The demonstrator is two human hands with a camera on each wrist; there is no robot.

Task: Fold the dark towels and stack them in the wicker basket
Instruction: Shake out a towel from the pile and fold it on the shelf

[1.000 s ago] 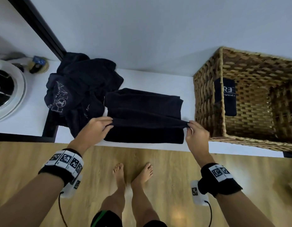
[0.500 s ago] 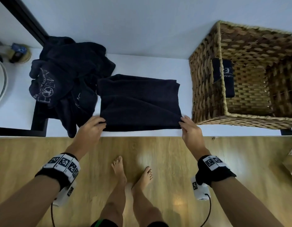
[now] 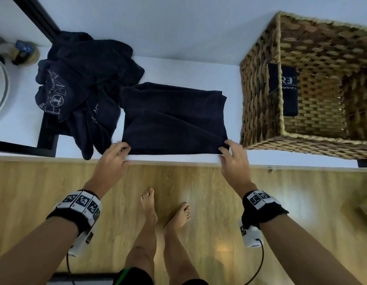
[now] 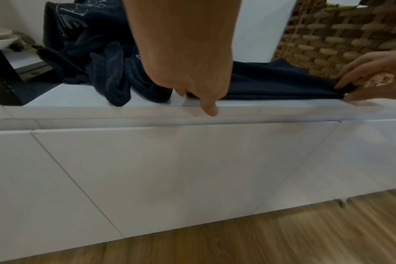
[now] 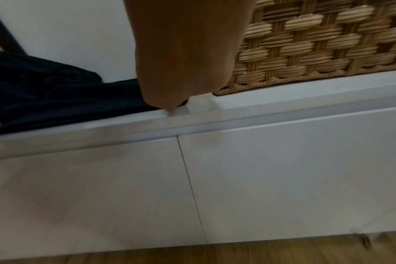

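Both hands, left hand [image 3: 114, 156] and right hand [image 3: 233, 159], are now pinching the folded towel's [image 3: 174, 118] near corners at frame centre, fold just laid flat, basket [image 3: 261, 103] transfer pending.

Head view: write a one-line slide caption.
Both hands, left and right, pinch the near corners of a folded towel lying between a towel pile and the basket.

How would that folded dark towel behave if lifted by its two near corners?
Probably floppy: the folded towel shows soft creases and would likely sag between the left hand and right hand. Its layers might slip open. It looks light, not fragile.
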